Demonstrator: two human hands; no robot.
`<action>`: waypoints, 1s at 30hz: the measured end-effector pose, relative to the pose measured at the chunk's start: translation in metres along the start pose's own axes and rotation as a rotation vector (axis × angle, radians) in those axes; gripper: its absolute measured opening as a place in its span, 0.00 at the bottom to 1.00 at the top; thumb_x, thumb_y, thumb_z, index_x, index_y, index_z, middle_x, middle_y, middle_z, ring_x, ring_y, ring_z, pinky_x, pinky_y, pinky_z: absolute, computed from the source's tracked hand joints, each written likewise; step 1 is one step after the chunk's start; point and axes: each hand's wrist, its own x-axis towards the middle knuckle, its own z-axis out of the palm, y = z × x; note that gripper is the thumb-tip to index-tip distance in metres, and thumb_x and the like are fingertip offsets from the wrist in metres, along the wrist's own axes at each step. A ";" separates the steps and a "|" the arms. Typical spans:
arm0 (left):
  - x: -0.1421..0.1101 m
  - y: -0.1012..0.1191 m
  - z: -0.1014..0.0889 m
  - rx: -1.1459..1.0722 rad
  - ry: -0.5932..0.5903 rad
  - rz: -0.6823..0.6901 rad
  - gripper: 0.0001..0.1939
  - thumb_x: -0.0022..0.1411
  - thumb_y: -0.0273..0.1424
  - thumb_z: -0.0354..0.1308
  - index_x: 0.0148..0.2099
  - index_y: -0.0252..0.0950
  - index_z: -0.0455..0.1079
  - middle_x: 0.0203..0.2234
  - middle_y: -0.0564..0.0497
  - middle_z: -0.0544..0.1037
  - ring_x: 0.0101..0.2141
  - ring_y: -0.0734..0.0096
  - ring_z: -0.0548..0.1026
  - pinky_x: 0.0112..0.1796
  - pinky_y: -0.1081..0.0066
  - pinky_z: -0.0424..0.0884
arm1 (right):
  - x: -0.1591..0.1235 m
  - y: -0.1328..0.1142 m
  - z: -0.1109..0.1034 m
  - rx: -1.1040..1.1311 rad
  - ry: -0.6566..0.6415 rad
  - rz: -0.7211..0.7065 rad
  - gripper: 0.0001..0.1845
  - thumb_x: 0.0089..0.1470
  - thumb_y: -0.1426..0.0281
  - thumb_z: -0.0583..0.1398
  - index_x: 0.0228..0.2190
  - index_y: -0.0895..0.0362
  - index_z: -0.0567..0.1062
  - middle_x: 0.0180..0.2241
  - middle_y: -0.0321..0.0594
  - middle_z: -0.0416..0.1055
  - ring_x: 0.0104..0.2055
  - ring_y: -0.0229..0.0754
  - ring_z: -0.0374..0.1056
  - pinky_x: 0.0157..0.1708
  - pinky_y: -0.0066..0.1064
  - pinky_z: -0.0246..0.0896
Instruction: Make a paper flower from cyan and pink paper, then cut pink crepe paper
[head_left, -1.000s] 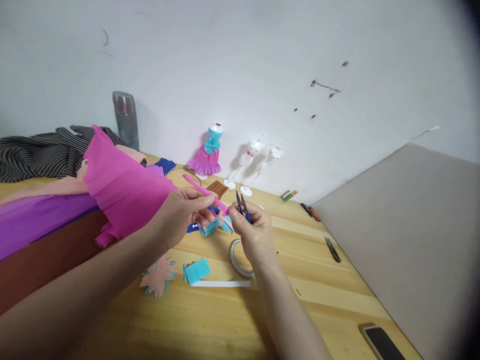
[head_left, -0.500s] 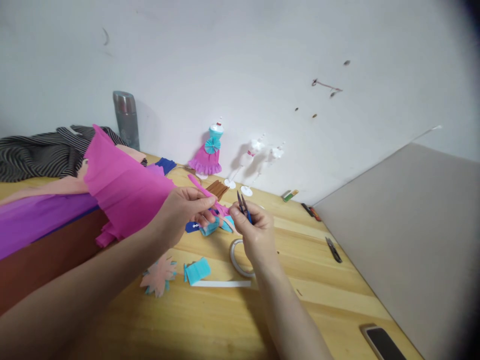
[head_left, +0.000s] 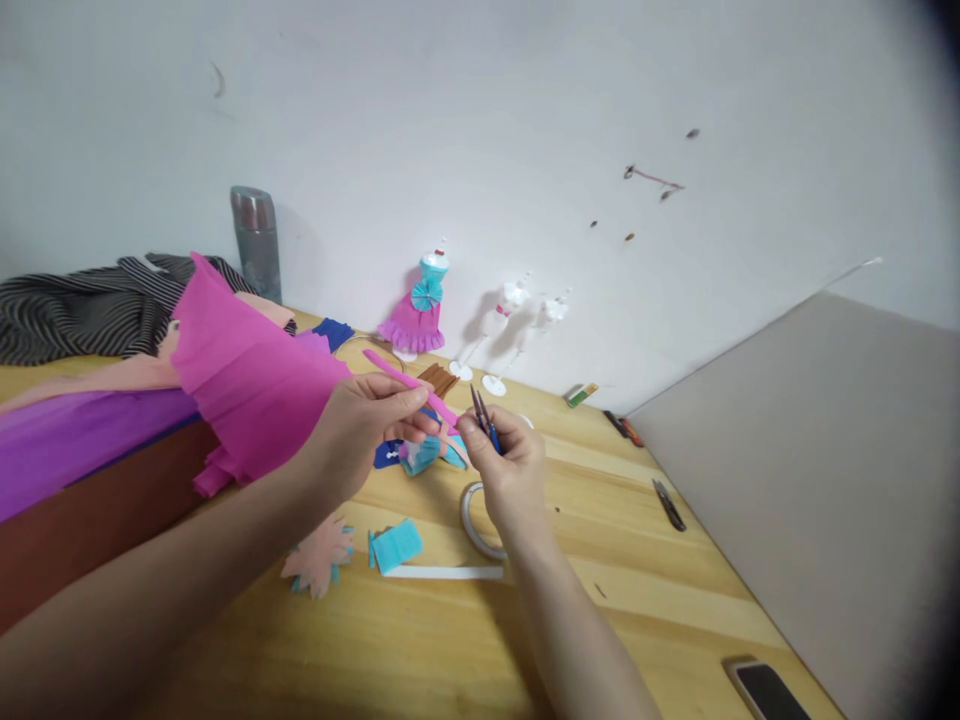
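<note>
A narrow strip of pink crepe paper runs between my two hands. My left hand pinches it near the middle, its far end sticking out to the upper left. Thumb and index finger of my right hand grip the strip's other end. That same hand also holds small dark-blue scissors, blades pointing up and slightly parted. Behind my left wrist lies a large sheet of pink crepe paper. Under the hands are blue and light-blue paper pieces, partly hidden.
A roll of tape, a white strip, a turquoise paper piece and a peach paper flower lie nearer me. Small dress forms and a flask stand by the wall. At right are a cutter and a phone.
The pink strip now looks straighter between my hands, its free end shifted a little to the left. My grip on the strip and scissors is unchanged.
</note>
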 end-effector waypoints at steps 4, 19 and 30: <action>0.001 -0.001 -0.001 -0.003 -0.016 0.010 0.08 0.49 0.31 0.67 0.26 0.30 0.77 0.19 0.47 0.79 0.21 0.75 0.74 0.26 0.77 0.69 | -0.001 0.004 0.000 0.090 0.029 0.071 0.12 0.47 0.62 0.63 0.28 0.58 0.78 0.18 0.32 0.61 0.21 0.33 0.53 0.22 0.28 0.50; 0.000 -0.004 0.003 -0.030 -0.015 0.002 0.08 0.46 0.31 0.68 0.25 0.30 0.77 0.18 0.48 0.79 0.20 0.76 0.74 0.26 0.78 0.70 | 0.000 0.010 0.005 0.120 -0.057 0.081 0.13 0.48 0.62 0.63 0.19 0.58 0.72 0.15 0.29 0.56 0.19 0.31 0.49 0.20 0.26 0.46; 0.001 -0.004 0.002 -0.060 -0.027 -0.026 0.07 0.46 0.30 0.69 0.26 0.30 0.78 0.18 0.47 0.79 0.21 0.76 0.76 0.26 0.79 0.71 | -0.001 0.012 0.003 0.130 -0.028 0.039 0.10 0.49 0.63 0.62 0.24 0.58 0.76 0.17 0.30 0.59 0.19 0.31 0.50 0.20 0.26 0.47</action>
